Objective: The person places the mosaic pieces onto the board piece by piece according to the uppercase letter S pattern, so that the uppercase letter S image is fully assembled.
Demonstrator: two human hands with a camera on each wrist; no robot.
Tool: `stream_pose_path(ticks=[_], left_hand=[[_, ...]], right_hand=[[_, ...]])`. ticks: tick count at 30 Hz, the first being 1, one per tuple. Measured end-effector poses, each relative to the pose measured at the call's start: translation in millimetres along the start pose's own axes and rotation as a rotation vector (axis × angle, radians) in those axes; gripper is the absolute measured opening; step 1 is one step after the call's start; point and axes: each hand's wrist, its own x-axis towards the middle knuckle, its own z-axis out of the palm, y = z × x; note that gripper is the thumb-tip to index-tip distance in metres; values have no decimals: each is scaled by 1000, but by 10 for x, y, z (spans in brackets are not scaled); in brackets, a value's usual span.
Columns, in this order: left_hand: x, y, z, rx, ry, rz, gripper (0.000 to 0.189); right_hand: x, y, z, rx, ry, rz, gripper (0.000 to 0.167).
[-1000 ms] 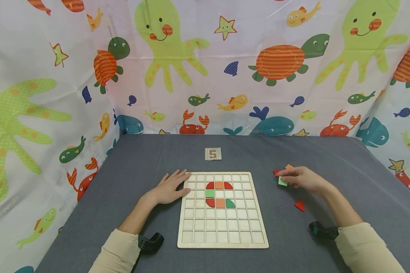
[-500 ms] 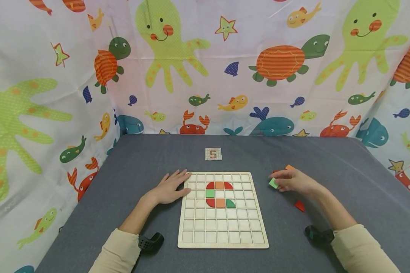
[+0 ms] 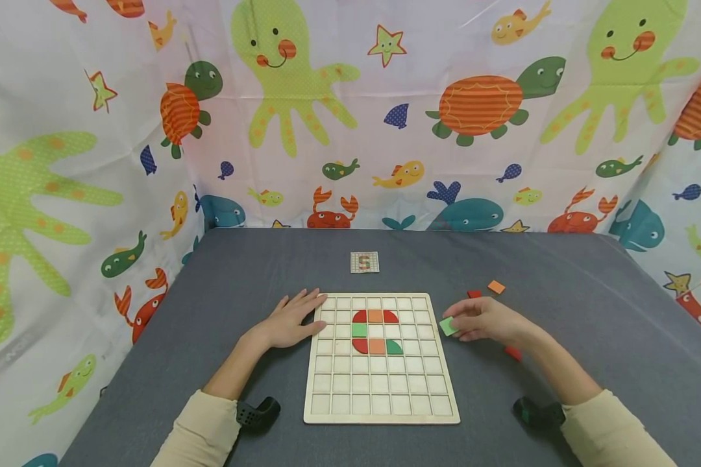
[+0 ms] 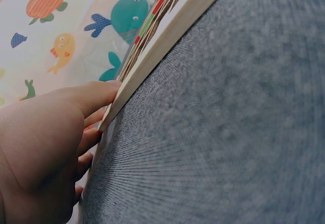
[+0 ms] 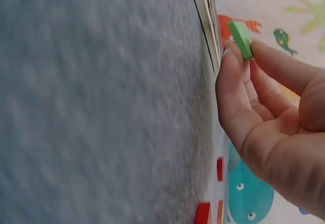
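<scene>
Between the thumb and fingers of my right hand [image 3: 491, 321] a light green square tile [image 3: 447, 326] is pinched, just right of the board's edge. The right wrist view shows the same green tile [image 5: 240, 39] at the fingertips. My left hand [image 3: 290, 321] lies with fingers spread along the left edge of the wooden grid board [image 3: 380, 408], thumb and fingertips on its rim. On the board, red rounded pieces [image 3: 359, 346], orange squares [image 3: 376, 347], a light green square [image 3: 359, 331] and a dark green rounded piece [image 3: 394, 347] sit in the upper middle cells.
Beyond the board lies a small card [image 3: 365, 263] printed with an S pattern on a grid. To the right are an orange tile [image 3: 496, 287] and a red piece [image 3: 474, 294]; another red piece [image 3: 512, 353] is partly hidden under the right wrist. A patterned curtain [image 3: 409, 175] stands behind the table.
My right hand has picked up the light green tile from among the loose pieces and carried it left toward the board. The left hand has stayed in place.
</scene>
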Motion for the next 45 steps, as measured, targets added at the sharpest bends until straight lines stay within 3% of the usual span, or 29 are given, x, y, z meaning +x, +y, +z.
stream_pose_path(ticks=[17,32,45], left_hand=[[3,1,4,-2,-1,3,64],[-1,13,0,5,4,-4,64],[-9,19,-7,9,-1,-2,64]], right_hand=[[-25,-63,221,18,132,32,38],[-48,-94,440,41,99,17,38],[-34,-152,675,68,9,-27,35]])
